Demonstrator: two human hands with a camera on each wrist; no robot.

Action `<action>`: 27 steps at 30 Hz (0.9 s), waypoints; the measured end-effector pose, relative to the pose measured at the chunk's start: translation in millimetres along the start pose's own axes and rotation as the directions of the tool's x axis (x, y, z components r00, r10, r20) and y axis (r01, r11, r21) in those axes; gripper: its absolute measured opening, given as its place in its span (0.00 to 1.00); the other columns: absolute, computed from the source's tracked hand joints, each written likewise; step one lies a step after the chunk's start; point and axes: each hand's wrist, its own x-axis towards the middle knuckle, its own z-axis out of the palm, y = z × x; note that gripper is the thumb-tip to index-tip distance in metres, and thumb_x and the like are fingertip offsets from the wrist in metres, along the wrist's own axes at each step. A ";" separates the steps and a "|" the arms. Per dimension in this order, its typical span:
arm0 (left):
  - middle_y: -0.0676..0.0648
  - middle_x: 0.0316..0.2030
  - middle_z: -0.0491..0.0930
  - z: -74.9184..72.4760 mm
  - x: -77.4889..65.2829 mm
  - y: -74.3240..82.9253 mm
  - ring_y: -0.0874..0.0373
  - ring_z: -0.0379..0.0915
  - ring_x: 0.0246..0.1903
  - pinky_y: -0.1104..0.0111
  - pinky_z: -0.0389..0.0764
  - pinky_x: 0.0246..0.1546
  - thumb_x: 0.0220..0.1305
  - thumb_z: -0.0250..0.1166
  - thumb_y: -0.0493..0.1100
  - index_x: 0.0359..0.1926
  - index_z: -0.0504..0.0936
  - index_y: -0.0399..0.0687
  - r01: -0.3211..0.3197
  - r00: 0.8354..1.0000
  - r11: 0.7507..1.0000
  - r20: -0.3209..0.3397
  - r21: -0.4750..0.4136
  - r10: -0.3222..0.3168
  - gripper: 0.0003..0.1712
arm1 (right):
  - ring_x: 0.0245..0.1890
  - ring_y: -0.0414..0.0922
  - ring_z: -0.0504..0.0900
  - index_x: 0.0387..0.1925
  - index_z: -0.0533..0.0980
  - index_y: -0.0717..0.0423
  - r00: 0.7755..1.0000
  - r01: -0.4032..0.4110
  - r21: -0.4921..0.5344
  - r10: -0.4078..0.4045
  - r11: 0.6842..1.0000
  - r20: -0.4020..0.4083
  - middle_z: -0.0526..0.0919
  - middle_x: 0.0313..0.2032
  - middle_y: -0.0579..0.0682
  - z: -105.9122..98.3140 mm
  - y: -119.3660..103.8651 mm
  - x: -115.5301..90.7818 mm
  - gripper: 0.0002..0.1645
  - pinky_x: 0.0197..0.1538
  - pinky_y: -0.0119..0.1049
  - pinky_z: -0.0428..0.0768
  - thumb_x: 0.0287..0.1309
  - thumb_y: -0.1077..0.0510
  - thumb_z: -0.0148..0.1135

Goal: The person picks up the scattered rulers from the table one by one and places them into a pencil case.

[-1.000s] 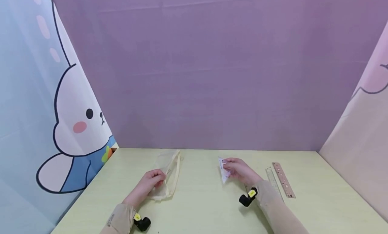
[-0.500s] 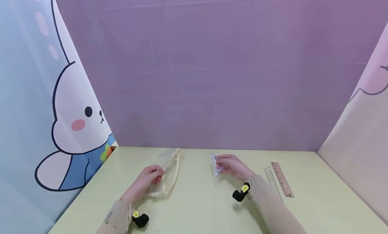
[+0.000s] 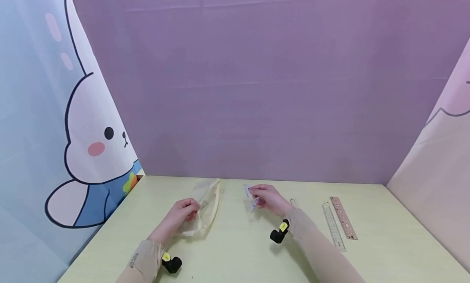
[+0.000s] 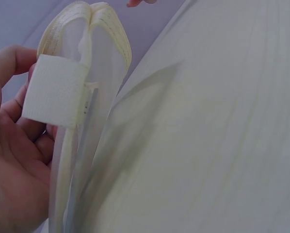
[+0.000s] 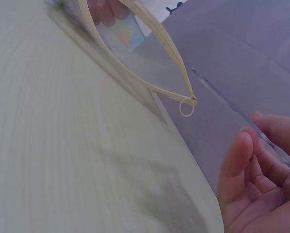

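My left hand (image 3: 185, 210) grips a sheer mesh pouch (image 3: 200, 190) by its near side, above the left part of the table. The pouch's cream zip edge (image 5: 130, 76) gapes apart, with a thin loop (image 5: 186, 107) at one end. Inside, a clear thin edge with small dark marks (image 4: 88, 112) shows in the left wrist view; its kind I cannot tell. My right hand (image 3: 269, 199) pinches a clear set square (image 3: 247, 191) between thumb and fingers, raised off the table to the right of the pouch, apart from it. Fingers cover part of the set square.
A clear ruler (image 3: 333, 228) and a pink ruler with cut-outs (image 3: 343, 217) lie side by side on the table (image 3: 235, 250), at the right. The end of another clear strip (image 3: 292, 202) shows behind the right wrist. A purple cloth (image 3: 257, 91) hangs behind the table.
My right hand has moved left with the set square, closer to the pouch, and more of the clear ruler shows. The left hand stays put; the pouch mouth has spread wider.
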 end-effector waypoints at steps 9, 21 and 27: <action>0.51 0.18 0.69 -0.1 1.3 -3.2 0.60 0.63 0.20 0.72 0.65 0.23 0.62 0.62 0.37 0.26 0.75 0.43 0.000 1.000 1.000 -0.015 -0.027 0.000 0.08 | 0.20 0.39 0.72 0.49 0.76 0.68 0.996 -0.067 0.016 0.066 0.998 0.054 0.76 0.30 0.51 12.8 -4.2 7.1 0.16 0.27 0.30 0.73 0.65 0.60 0.59; 0.50 0.19 0.70 2.4 4.4 -3.9 0.60 0.64 0.20 0.71 0.66 0.24 0.62 0.63 0.37 0.32 0.74 0.28 -0.014 1.000 0.999 -0.002 -0.052 0.014 0.12 | 0.25 0.40 0.79 0.57 0.70 0.74 0.990 -0.089 0.037 0.084 0.995 0.115 0.77 0.31 0.51 38.0 -8.7 14.3 0.23 0.33 0.32 0.81 0.66 0.63 0.56; 0.52 0.18 0.70 3.5 4.8 -4.1 0.61 0.64 0.20 0.72 0.66 0.23 0.62 0.62 0.37 0.35 0.72 0.24 -0.026 1.000 0.998 0.001 -0.057 0.027 0.15 | 0.27 0.41 0.81 0.58 0.68 0.76 0.988 -0.086 0.045 0.079 0.995 0.136 0.78 0.32 0.52 51.5 -7.8 18.2 0.24 0.36 0.34 0.82 0.66 0.63 0.55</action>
